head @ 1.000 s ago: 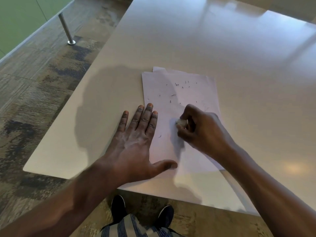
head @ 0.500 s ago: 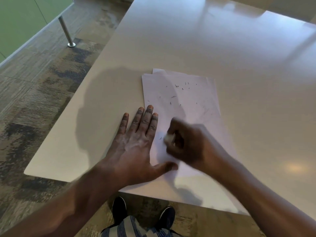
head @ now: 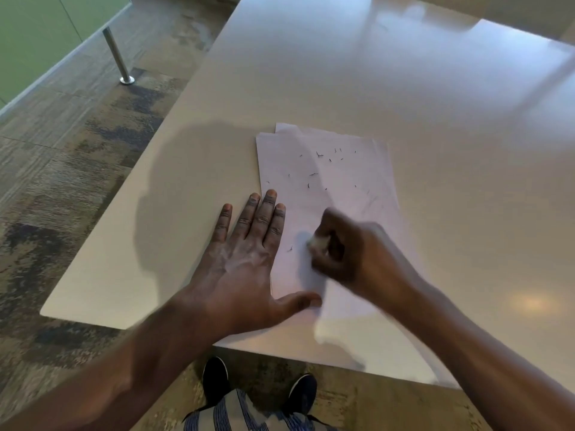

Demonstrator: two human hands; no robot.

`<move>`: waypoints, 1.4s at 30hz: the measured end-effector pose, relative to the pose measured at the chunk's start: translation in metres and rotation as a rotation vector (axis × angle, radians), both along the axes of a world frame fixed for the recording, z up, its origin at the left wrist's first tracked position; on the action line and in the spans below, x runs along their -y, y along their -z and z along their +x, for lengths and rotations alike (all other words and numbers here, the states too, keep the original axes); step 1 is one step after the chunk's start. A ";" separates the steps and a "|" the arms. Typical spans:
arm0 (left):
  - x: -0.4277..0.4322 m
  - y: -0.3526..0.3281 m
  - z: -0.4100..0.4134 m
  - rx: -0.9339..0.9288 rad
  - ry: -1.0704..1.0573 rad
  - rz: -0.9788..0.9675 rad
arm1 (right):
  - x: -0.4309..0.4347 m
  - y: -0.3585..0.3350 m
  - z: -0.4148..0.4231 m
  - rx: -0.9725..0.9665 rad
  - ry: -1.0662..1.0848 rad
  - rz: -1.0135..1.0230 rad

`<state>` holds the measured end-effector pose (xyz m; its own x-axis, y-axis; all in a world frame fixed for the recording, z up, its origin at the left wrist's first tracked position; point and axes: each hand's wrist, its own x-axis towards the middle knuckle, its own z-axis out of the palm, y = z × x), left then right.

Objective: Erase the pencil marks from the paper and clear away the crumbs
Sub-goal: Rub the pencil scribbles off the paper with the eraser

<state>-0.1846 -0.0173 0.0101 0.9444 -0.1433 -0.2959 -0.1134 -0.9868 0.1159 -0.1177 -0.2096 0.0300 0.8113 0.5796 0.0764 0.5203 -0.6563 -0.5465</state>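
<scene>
"Paper (head: pixel 342 181), item one. Where was it?"

"Flat on the table (head: pixel 342 73) near its front edge: thin white sheet, a second sheet (head: pixel 283 127) peeking from under its far corner. I logged dark, curled crumbs (head: pixel 319 155) scattered across the upper half, faint pencil marks (head: pixel 368 199) to their right."

"Hands?"

"Apart. Left hand (head: pixel 249 256): fingers straight and spread, pressing the sheet's left edge; I judged that was to stop it sliding. Right hand (head: pixel 351 253): curled round a small pale eraser (head: pixel 315 242) low on the sheet, blurred, so probably rubbing."

"Surface?"

"Smooth, glossy beige. Paper would skate on it, I reckoned, hence the pinning palm. Eraser's shape I could not make out."
</scene>
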 end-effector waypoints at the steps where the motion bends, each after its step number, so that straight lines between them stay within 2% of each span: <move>1: 0.000 0.000 0.000 0.002 0.003 0.008 | 0.001 0.001 0.012 0.028 0.100 -0.019; 4: -0.001 0.001 0.000 0.007 0.001 -0.003 | -0.001 0.001 0.024 0.063 0.187 -0.011; 8: -0.001 0.002 0.000 0.014 -0.009 -0.042 | -0.007 -0.002 -0.017 -0.054 -0.106 0.023; 9: -0.001 0.001 0.000 0.013 -0.009 -0.041 | -0.004 -0.001 -0.016 -0.053 -0.116 0.001; 14: 0.000 0.001 -0.001 0.011 -0.001 -0.018 | 0.011 -0.001 0.027 0.091 0.219 -0.067; 15: 0.000 0.001 -0.001 0.011 0.001 -0.020 | 0.010 -0.002 0.024 0.072 0.200 -0.055; 19: -0.001 0.002 -0.001 0.020 -0.006 -0.037 | 0.005 -0.007 -0.018 -0.104 -0.107 -0.019; 20: -0.001 0.002 0.000 0.018 -0.004 -0.031 | 0.008 -0.005 -0.014 -0.062 -0.078 -0.042; 22: 0.000 0.000 0.000 0.012 0.005 -0.013 | 0.017 -0.002 0.010 0.057 0.139 -0.078; 25: 0.000 -0.002 -0.001 0.002 0.005 -0.018 | 0.022 -0.002 0.029 0.088 0.325 -0.035; 26: 0.000 -0.002 -0.001 0.000 0.004 -0.021 | 0.016 -0.002 0.022 0.072 0.290 -0.021; 29: -0.001 0.000 -0.001 0.006 -0.002 -0.024 | -0.003 -0.004 -0.016 -0.038 -0.017 0.019; 30: -0.001 0.000 -0.001 0.004 -0.001 -0.019 | -0.002 -0.003 -0.018 -0.051 -0.044 0.020; 34: -0.001 -0.001 0.000 -0.006 0.013 0.003 | 0.026 0.002 0.034 0.121 0.337 -0.079; 36: -0.001 -0.001 0.000 -0.001 0.007 -0.009 | 0.033 -0.001 0.047 0.126 0.420 -0.062; 38: -0.001 0.000 -0.002 0.001 0.006 -0.015 | 0.023 -0.001 0.030 0.074 0.334 -0.043; 41: -0.001 0.000 -0.001 0.019 -0.001 -0.025 | 0.005 -0.003 -0.019 -0.036 -0.010 0.001; 42: -0.001 0.001 -0.001 0.022 0.000 -0.027 | 0.007 -0.002 -0.022 -0.057 -0.045 0.008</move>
<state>-0.1858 -0.0162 0.0096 0.9505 -0.1510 -0.2716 -0.1162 -0.9833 0.1398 -0.1395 -0.2164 0.0316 0.7878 0.6149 0.0354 0.5168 -0.6288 -0.5810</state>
